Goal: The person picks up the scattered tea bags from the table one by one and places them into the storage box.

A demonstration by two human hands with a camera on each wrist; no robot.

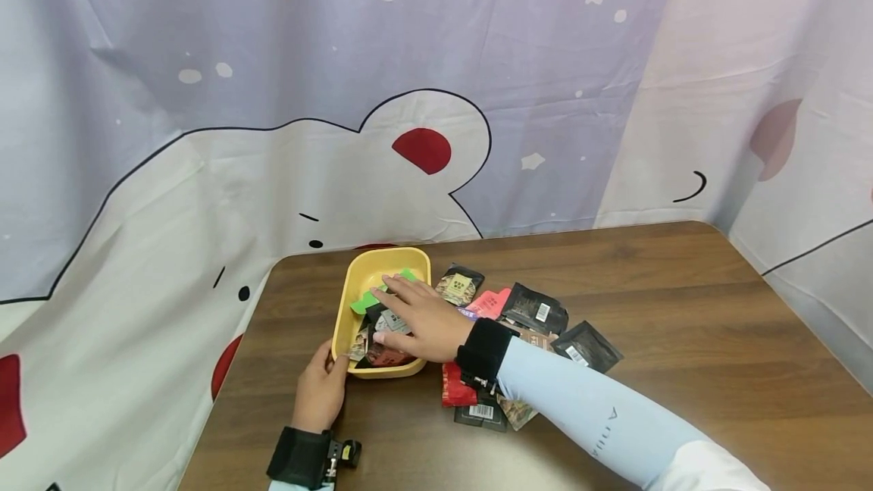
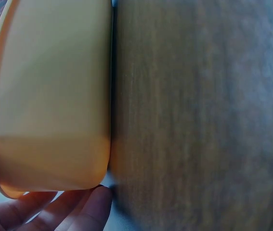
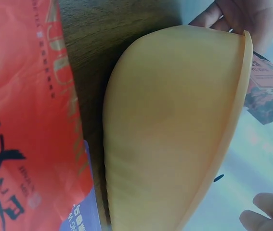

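Observation:
A yellow plastic tub [image 1: 371, 267] stands on the table with several small packets in it, among them green ones [image 1: 364, 303] and dark ones. At its near left corner my left hand [image 1: 319, 392] grips the tub; in the left wrist view the fingers [image 2: 85, 209] lie against the outside of its wall. My right hand [image 1: 426, 320] hovers over the tub with fingers spread, and nothing shows in its grasp. A dark printed packet [image 3: 268, 89] sticks up past the rim in the right wrist view. Whether the right fingertips touch the packets cannot be told.
Right of the tub lies a loose pile of packets: black pouches [image 1: 535, 308], a pink packet [image 1: 489, 303] and a red packet [image 1: 458, 386]. The right forearm covers part of it. Wooden table [image 1: 716, 339] extends to the right; a printed curtain [image 1: 273, 44] hangs behind.

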